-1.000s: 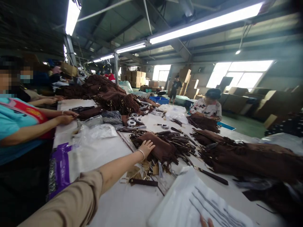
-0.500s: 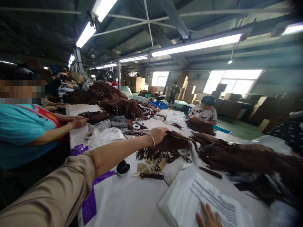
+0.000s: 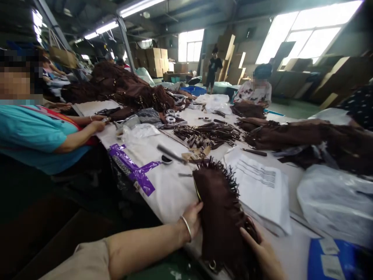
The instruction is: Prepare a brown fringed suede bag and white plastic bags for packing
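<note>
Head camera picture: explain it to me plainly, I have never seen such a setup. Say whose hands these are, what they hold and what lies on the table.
The camera sits on a person's head and looks forward and down, so the two bare hands at the bottom are the wearer's own. The left hand, with a bangle on its wrist, and the right hand hold a brown fringed bag at the near edge of the white table. Beside it lie a stack of printed plastic bags, a pile of brown straps and purple tape. Other people work along the table.

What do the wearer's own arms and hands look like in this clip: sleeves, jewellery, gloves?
Both hands are bare, with no gloves. The left hand has a thin silver bangle at the wrist and a tan sleeve pushed up past the forearm. The right hand shows no jewellery; its sleeve is out of frame.
</note>
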`<state>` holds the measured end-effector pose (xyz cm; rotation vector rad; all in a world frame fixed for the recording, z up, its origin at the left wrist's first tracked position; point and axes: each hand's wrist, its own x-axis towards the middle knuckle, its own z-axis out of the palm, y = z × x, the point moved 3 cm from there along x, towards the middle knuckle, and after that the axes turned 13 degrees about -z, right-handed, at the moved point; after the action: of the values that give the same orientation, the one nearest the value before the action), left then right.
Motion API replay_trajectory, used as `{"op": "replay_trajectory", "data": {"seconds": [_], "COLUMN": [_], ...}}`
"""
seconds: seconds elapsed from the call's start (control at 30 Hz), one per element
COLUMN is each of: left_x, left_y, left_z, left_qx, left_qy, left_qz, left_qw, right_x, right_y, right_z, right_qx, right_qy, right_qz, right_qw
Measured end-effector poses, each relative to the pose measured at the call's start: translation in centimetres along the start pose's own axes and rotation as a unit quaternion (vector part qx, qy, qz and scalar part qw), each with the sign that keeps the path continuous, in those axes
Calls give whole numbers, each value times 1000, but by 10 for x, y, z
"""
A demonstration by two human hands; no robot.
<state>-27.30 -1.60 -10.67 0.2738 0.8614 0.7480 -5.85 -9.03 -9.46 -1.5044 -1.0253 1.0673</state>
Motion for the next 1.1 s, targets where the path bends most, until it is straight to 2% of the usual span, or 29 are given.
{"op": "replay_trajectory", "data": {"seconds": [0.07,0.13,0.23,0.3,0.33,0.37,0.43,0.47,0.5,0.53,0.6,0.63,0.67,0.7,0.77,0.83,0.9,1.0,1.07,1.1], "left_x": [-1,-2,-3,-5,-8,-12,-24,-32,-38,-44,-51,-53,-55,-56,-52,-41,-29,-16,-13,-12], "left_y": [-23,-29,-35,-49,-59,-70,-88,-91,-88,-78,-39,-14,12,37,75,97,105,107,108,110], "left_z": [-17,-23,-18,-11,-8,-6,-3,-2,-3,-5,-13,-19,-26,-32,-49,-64,-75,-79,-75,-72], "left_qx": [37,68,79,89,108,139,226,269,309,352,455,514,575,630,718,778,812,829,832,833], "left_qy": [12,22,19,1,-18,-49,-130,-168,-190,-186,-115,-66,-22,7,41,58,70,78,63,51], "left_qz": [-78,-108,-130,-161,-192,-231,-299,-311,-296,-253,-90,11,113,197,295,332,343,355,366,367], "left_qw": [996,992,988,983,975,962,918,896,883,882,879,855,810,751,629,530,467,425,413,410], "right_x": [-4,4,31,50,56,58,48,38,26,15,-2,-5,-6,-4,3,4,-3,-22,-30,-31], "right_y": [14,13,-12,-36,-50,-64,-86,-90,-86,-75,-41,-21,-4,10,23,19,9,0,1,1], "right_z": [-5,-14,-38,-55,-61,-61,-42,-23,-3,17,53,64,71,74,77,86,110,156,173,175], "right_qx": [11,31,-6,-140,-242,-347,-480,-495,-476,-461,-496,-518,-536,-548,-551,-534,-519,-526,-537,-541], "right_qy": [-33,-63,-102,-84,-49,-5,77,89,88,73,-33,-74,-102,-121,-119,-82,-53,-60,-69,-72], "right_qz": [63,76,59,54,32,-18,-170,-265,-333,-368,-432,-415,-401,-379,-335,-300,-285,-303,-312,-313], "right_qw": [997,995,993,985,969,938,857,823,809,804,753,744,736,736,755,786,804,792,781,777]}}
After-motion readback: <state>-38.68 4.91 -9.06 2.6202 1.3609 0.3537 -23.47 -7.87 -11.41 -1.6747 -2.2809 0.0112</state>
